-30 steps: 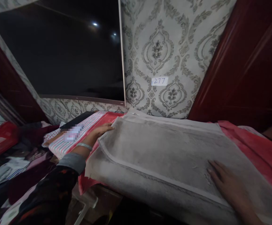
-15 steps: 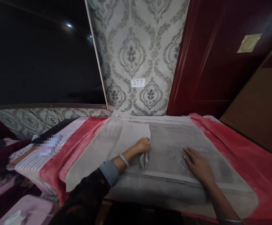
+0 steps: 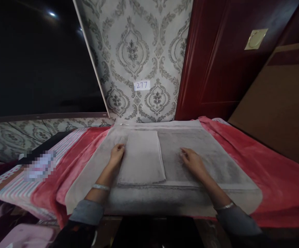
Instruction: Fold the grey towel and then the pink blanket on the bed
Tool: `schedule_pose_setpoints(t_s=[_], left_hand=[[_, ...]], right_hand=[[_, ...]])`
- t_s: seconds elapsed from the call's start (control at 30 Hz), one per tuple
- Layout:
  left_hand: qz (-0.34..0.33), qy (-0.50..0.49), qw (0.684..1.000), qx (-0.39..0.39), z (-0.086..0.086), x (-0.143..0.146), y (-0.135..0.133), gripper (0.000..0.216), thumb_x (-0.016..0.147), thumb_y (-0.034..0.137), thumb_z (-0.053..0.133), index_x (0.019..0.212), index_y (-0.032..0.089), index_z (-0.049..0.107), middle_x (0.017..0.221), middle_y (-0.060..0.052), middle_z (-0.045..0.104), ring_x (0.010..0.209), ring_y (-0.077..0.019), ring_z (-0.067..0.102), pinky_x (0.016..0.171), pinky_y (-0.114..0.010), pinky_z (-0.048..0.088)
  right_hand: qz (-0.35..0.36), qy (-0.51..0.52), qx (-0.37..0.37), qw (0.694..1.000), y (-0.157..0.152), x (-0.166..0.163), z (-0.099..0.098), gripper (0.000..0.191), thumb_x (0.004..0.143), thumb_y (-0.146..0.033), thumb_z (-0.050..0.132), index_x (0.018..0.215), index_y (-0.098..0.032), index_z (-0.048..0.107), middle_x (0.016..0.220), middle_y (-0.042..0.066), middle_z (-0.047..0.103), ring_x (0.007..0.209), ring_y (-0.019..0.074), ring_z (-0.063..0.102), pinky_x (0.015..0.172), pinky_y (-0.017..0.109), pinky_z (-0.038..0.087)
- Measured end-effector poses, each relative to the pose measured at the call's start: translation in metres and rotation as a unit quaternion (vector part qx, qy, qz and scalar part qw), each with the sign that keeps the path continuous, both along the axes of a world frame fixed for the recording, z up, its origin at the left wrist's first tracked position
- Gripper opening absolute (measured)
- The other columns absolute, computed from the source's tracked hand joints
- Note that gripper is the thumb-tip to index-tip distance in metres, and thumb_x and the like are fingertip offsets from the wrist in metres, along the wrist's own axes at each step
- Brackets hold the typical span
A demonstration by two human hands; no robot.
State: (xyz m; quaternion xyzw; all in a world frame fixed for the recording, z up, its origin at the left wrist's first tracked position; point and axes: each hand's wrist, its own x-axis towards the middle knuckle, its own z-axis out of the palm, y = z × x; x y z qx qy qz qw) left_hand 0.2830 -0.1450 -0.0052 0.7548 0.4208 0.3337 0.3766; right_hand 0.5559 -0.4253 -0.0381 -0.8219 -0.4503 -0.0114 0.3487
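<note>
A folded light-grey cloth (image 3: 142,156) lies flat as an upright rectangle on a larger grey plush cloth (image 3: 226,165). At its left edge is my left hand (image 3: 117,153), closed, with thumb and fingertips pinched together against that edge. My right hand (image 3: 194,163) hovers low over the plush cloth, to the right of the folded piece and apart from it. Its fingers are bent in towards the thumb. Whatever they may hold is too small to make out.
Red plush fabric (image 3: 275,179) lies under the grey cloth on both sides. Striped fabric (image 3: 20,193) is at the left. Behind stand a dark screen (image 3: 35,62), a patterned wall with a label (image 3: 141,85), and a brown board (image 3: 275,106). A pink seat (image 3: 33,236) is at lower left.
My left hand has moved from the cloth's right edge to its left edge, and the cloth now lies flat. My right hand has shifted left; the small bits beside it no longer show.
</note>
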Motion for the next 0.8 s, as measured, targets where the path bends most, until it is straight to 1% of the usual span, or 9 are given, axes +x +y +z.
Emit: schedule_pose_setpoints(t_s=[0.07,0.1,0.17,0.27,0.33,0.47,0.57,0.67,0.8], left_hand=[[0.001,-0.019,1.000,-0.008,-0.016,-0.011,0.000,0.039,0.081,0.039,0.056,0.107,0.013,0.070,0.096,-0.009,0.074,0.094,-0.0251,0.068,0.087,-0.038,0.054],[-0.004,-0.028,1.000,-0.007,-0.024,-0.013,-0.001,0.037,0.081,0.038,0.055,0.105,0.014,0.070,0.100,-0.009,0.074,0.100,-0.0252,0.067,0.092,-0.039,0.053],[-0.015,-0.044,0.999,0.000,-0.034,-0.015,-0.005,0.037,0.082,0.038,0.053,0.106,0.016,0.070,0.111,-0.009,0.074,0.111,-0.0252,0.065,0.101,-0.040,0.049],[-0.033,-0.060,0.998,0.007,-0.040,-0.014,-0.005,0.042,0.083,0.041,0.051,0.112,0.016,0.068,0.118,-0.010,0.072,0.116,-0.0256,0.063,0.105,-0.042,0.047],[-0.045,-0.068,0.997,0.007,-0.041,-0.015,-0.003,0.046,0.083,0.045,0.052,0.116,0.016,0.066,0.118,-0.011,0.071,0.114,-0.0260,0.065,0.103,-0.042,0.049],[-0.058,-0.081,0.995,0.002,-0.045,-0.018,0.000,0.061,0.081,0.059,0.057,0.126,0.017,0.063,0.109,-0.009,0.072,0.106,-0.0254,0.066,0.094,-0.041,0.053],[-0.079,-0.076,0.994,-0.005,-0.046,-0.019,-0.002,0.070,0.077,0.067,0.060,0.127,0.019,0.064,0.107,-0.008,0.072,0.104,-0.0246,0.066,0.092,-0.038,0.053],[-0.104,-0.067,0.992,0.012,-0.044,-0.018,-0.006,0.066,0.076,0.067,0.061,0.120,0.019,0.069,0.111,-0.009,0.072,0.106,-0.0253,0.065,0.095,-0.039,0.051],[-0.105,-0.056,0.991,0.053,-0.041,-0.016,-0.010,0.055,0.079,0.062,0.060,0.115,0.023,0.073,0.109,-0.008,0.072,0.106,-0.0256,0.065,0.096,-0.041,0.051]], right_hand=[[0.026,0.092,-0.034,0.995,0.032,-0.020,0.015,0.047,0.093,-0.026,0.050,0.138,-0.013,0.059,0.104,0.011,0.073,0.096,0.0240,0.069,0.090,0.035,0.052],[0.035,0.114,-0.044,0.992,0.048,-0.028,0.019,0.049,0.093,-0.025,0.051,0.140,-0.012,0.057,0.095,0.009,0.074,0.090,0.0232,0.069,0.086,0.033,0.052],[0.045,0.135,-0.052,0.988,0.078,-0.042,0.024,0.054,0.093,-0.024,0.054,0.145,-0.011,0.052,0.087,0.007,0.073,0.085,0.0236,0.070,0.083,0.032,0.052],[0.046,0.144,-0.037,0.988,0.111,-0.054,0.022,0.060,0.090,-0.022,0.060,0.148,-0.012,0.049,0.096,0.008,0.075,0.094,0.0256,0.069,0.088,0.034,0.051],[0.045,0.151,-0.022,0.987,0.124,-0.058,0.019,0.059,0.086,-0.016,0.062,0.145,-0.014,0.053,0.108,0.009,0.074,0.105,0.0251,0.067,0.094,0.033,0.050],[0.039,0.163,0.012,0.986,0.131,-0.057,0.015,0.050,0.082,-0.005,0.056,0.127,-0.021,0.068,0.123,0.005,0.070,0.116,0.0211,0.064,0.103,0.032,0.047],[0.020,0.162,0.038,0.986,0.123,-0.049,0.011,0.049,0.083,-0.005,0.052,0.125,-0.023,0.069,0.128,0.004,0.068,0.121,0.0206,0.061,0.107,0.034,0.045],[-0.001,0.166,0.044,0.985,0.110,-0.041,0.003,0.050,0.082,-0.005,0.051,0.125,-0.021,0.069,0.128,0.006,0.068,0.121,0.0220,0.061,0.108,0.037,0.045],[-0.007,0.180,0.041,0.983,0.100,-0.039,-0.005,0.049,0.080,-0.008,0.053,0.124,-0.023,0.070,0.120,0.003,0.072,0.113,0.0217,0.065,0.103,0.037,0.049]])
